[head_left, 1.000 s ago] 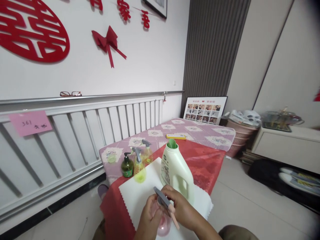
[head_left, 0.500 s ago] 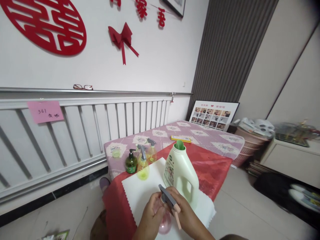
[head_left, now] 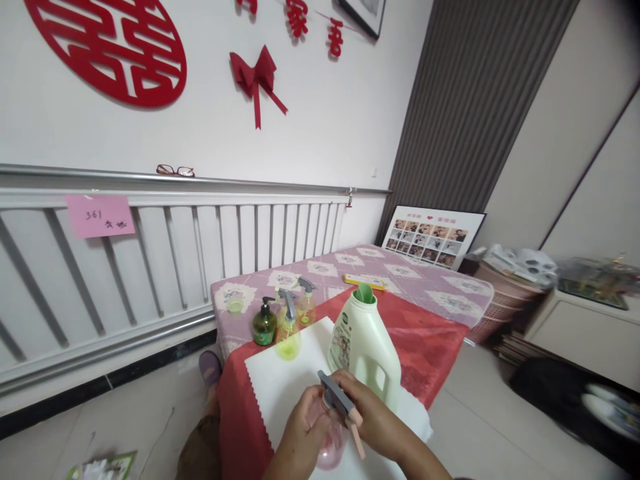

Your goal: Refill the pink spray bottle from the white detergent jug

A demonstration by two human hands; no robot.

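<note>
Far left, on the white slatted rail: one pink paper note (head_left: pixel 101 216) with handwriting. Above it on the wall, one round red paper-cut emblem (head_left: pixel 111 48); on the rail's top ledge, one pair of glasses (head_left: pixel 175 171); to the right, one red paper bow (head_left: pixel 257 78).

Table, left end: a purple patterned tablecloth (head_left: pixel 425 280) partly overlaid by a red cloth (head_left: pixel 425 340), on which lies one white mat (head_left: pixel 280 387) with a zigzag edge. Near the mat's far corner stand four small containers: one pale green cup-like item (head_left: pixel 234 305), too small to identify; one dark green pump bottle (head_left: pixel 263 325); two yellow spray bottles (head_left: pixel 289 329) with grey trigger heads, the second (head_left: pixel 306 305) just behind the first.

Centre: one large cream detergent jug (head_left: pixel 366 347), upright on the mat, with a green spout at its mouth and its handle toward the viewer. Behind it on the purple cloth, one flat yellow object (head_left: pixel 365 282).

Foreground, bottom edge: the left hand (head_left: pixel 300 440) is wrapped around one pink spray bottle (head_left: pixel 329 448), held above the mat's near edge just in front of the jug. The right hand (head_left: pixel 373 420) has its fingers closed on that bottle's grey trigger head (head_left: pixel 336 397), whose pink lever hangs down between the two hands.

Right: one framed photo collage (head_left: pixel 434 230) leaning against the ribbed dark wall panel; one pink basket (head_left: pixel 500 293) heaped with items; one low white cabinet (head_left: pixel 585 327).
</note>
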